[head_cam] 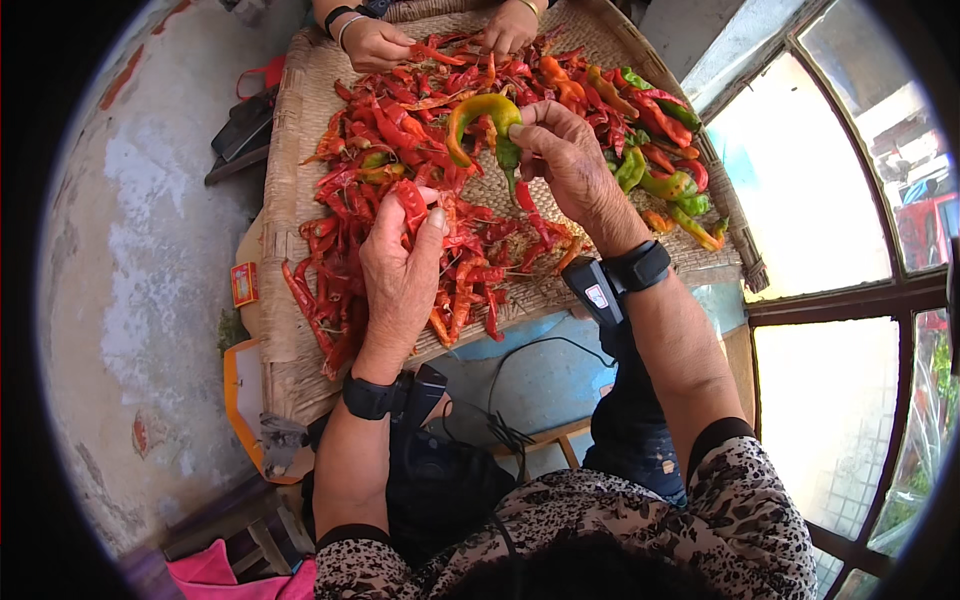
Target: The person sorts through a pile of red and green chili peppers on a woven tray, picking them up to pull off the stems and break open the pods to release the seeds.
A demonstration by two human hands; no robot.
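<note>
My right hand [562,154] pinches a curved yellow-green chili pepper [480,112] near its green end, holding it above the tray. Between the thumb and fingers of my left hand [405,255] is a red chili pepper [409,204]. Beneath both hands, a heap of red chili peppers [397,127] covers much of a woven tray [289,240]. Larger green and yellow peppers [667,185] lie along the tray's right side, with orange and red ones [566,84] further back. A patch of the woven bottom shows between the piles.
Another person's hands [379,45] work at the tray's far edge, one on a red pepper. A paned window [825,375] is close on the right, a plastered wall [165,225] on the left. A small red box [244,283] sits beside the tray. A black cable [517,352] hangs below.
</note>
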